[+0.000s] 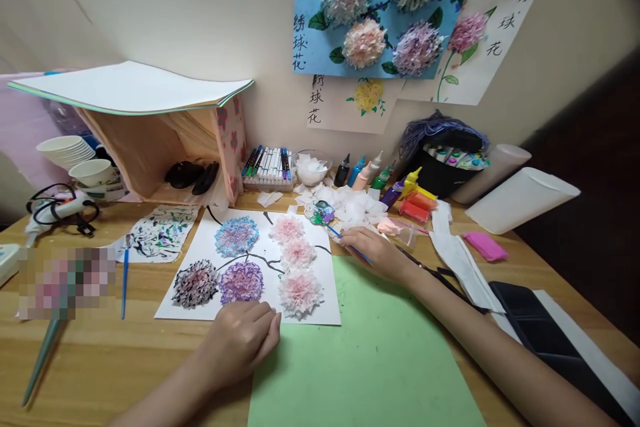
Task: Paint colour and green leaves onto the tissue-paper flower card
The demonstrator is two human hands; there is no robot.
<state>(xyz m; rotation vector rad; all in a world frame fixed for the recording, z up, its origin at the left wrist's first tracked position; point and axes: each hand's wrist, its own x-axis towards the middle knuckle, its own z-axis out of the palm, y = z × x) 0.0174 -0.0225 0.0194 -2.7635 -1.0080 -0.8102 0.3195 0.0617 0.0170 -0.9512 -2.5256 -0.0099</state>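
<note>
My right hand (373, 250) pinches a blue-handled paintbrush (334, 231), its tip at a small paint palette (319, 213) smeared with green, purple and white. My left hand (245, 332) lies curled into a loose fist on the lower edge of a white sheet (189, 299); nothing shows in it. Ruffled paper flowers are stuck on this sheet: a blue one (237, 236), a black-edged one (195, 283), a purple one (241, 281) and several pink ones (301, 292). Dark painted branches run between them. Beneath my right forearm is a green sheet (380, 347).
Paint bottles (357, 175) and crumpled white tissue (355, 203) stand behind the palette. A second brush (125, 283) lies left, near a paint-stained tissue (163, 233). Markers (268, 165), a pink-sided box (233, 147) and paper cups (95, 173) line the wall. Finished flower pictures (385, 10) hang above.
</note>
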